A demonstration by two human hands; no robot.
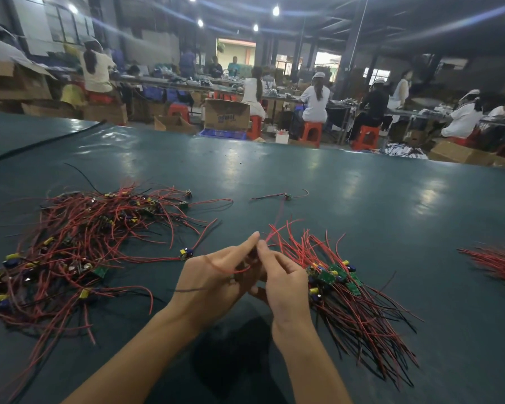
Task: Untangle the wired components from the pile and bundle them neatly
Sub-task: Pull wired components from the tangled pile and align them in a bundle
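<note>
wired components (99,271), small green circuit boards with yellow and blue parts and long red and black leads, lie mostly in the tangled pile (79,243) on the dark green table mat (274,170), with a combed bundle (347,293) to the right of that pile. between the two, your left hand (213,275) and right hand (283,281) meet fingertip to fingertip, palms turned inward, each pinching one thin red lead (231,271) whose board is hidden between them. run that lead straight through your fingers, slowly so nothing snags, then lay it on the bundle with boards matching boards.
</note>
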